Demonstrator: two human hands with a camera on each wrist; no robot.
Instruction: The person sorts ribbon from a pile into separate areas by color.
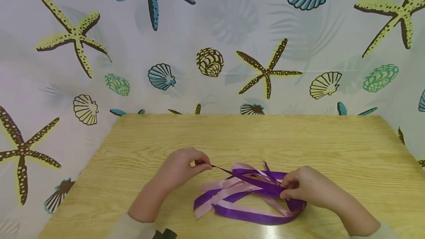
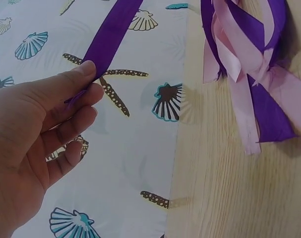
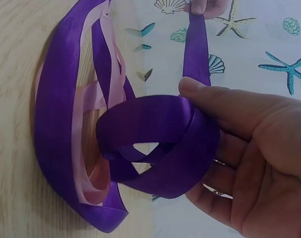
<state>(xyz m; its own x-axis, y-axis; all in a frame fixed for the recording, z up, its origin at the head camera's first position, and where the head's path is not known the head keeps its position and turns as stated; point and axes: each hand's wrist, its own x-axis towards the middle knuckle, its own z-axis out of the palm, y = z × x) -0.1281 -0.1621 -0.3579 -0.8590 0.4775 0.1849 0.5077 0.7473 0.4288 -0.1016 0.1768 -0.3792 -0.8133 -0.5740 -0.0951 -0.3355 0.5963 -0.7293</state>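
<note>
A purple satin ribbon [image 1: 245,179] stretches between the two hands, above a loose heap of pink ribbon [image 1: 229,194] and purple ribbon on the table. My left hand [image 1: 186,165] pinches one end between thumb and fingers; in the left wrist view the short tip of purple ribbon [image 2: 108,42] pokes out below the thumb. My right hand [image 1: 307,187] pinches the other part of the strip. In the right wrist view a purple loop [image 3: 145,119] curls beside the right thumb and fingers. The pink and purple strands appear knotted together at the heap's left side.
A wood-grain table [image 1: 149,132] lies under the hands. Behind and beside it hangs a white cloth [image 1: 199,21] printed with starfish and shells. A small black object [image 1: 166,234] shows at the left sleeve.
</note>
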